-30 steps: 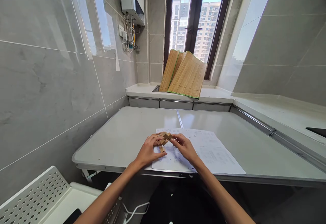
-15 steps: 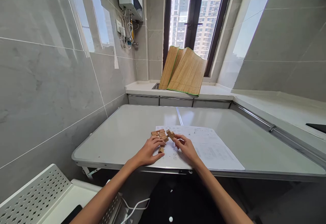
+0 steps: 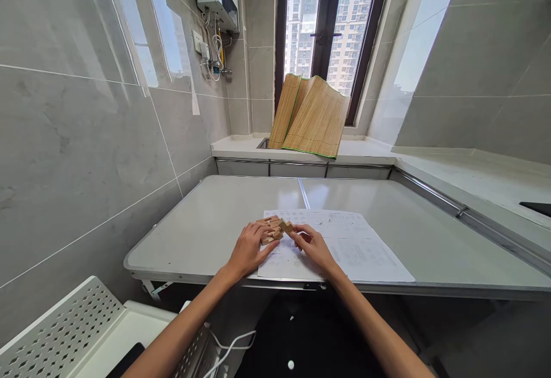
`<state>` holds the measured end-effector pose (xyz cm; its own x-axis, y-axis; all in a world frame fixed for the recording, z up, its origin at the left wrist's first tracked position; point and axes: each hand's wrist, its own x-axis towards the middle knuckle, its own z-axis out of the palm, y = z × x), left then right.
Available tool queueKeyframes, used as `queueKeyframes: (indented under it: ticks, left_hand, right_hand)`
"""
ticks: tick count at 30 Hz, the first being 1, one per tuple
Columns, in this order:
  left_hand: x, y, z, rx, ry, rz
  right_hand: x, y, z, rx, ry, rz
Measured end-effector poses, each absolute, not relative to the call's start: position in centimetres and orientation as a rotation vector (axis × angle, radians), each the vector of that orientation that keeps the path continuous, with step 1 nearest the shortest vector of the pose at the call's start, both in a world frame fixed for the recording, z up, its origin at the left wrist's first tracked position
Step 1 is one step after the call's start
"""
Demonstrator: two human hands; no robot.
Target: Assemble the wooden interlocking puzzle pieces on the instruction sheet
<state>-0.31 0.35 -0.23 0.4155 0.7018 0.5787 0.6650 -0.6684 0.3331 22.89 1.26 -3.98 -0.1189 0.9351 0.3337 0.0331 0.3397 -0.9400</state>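
Several small notched wooden blocks [image 3: 270,221] lie close together on a white printed sheet at the table's near side. My left hand [image 3: 252,247] curls round their near left side, with a wooden block [image 3: 270,239] between its fingers and thumb. Between the thumb and fingers of my right hand [image 3: 314,247] is another notched wooden block [image 3: 285,226], tilted, at the right end of the group. Whether this block touches the others I cannot tell. My left fingers partly cover the group.
The printed sheet [image 3: 361,252] lies on a white folding table [image 3: 206,217]. Behind stands a ledge [image 3: 241,147] with a bamboo mat [image 3: 316,117] leaning by the window. A white perforated rack [image 3: 64,326] and a white cable [image 3: 235,343] are at the lower left.
My left hand has drawn the near wooden block away from the table edge, up against the group. The block in my right hand has moved slightly left, closer to the others.
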Motion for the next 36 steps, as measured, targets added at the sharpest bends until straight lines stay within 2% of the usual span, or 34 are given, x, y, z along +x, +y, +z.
queueKeyframes:
  ticks: [13, 20, 25, 36]
  left_hand:
    - [-0.4, 0.8, -0.2, 2.479, 1.159, 1.143]
    - [-0.7, 0.5, 0.0, 2.661, 1.249, 1.035]
    - [-1.0, 0.5, 0.1, 2.839, 1.145, 0.865]
    - [-1.9, 1.0, 0.3, 2.809, 1.173, 0.878]
  right_hand:
    - [22.4, -0.7, -2.4, -0.862, -1.67, 1.143]
    - [22.4, -0.6, -2.7, -0.841, -1.609, 1.0]
    - [23.0, -0.4, -3.1, -0.972, -1.483, 0.79]
    - [24.6, -1.2, -2.8, -1.045, -1.918, 0.682]
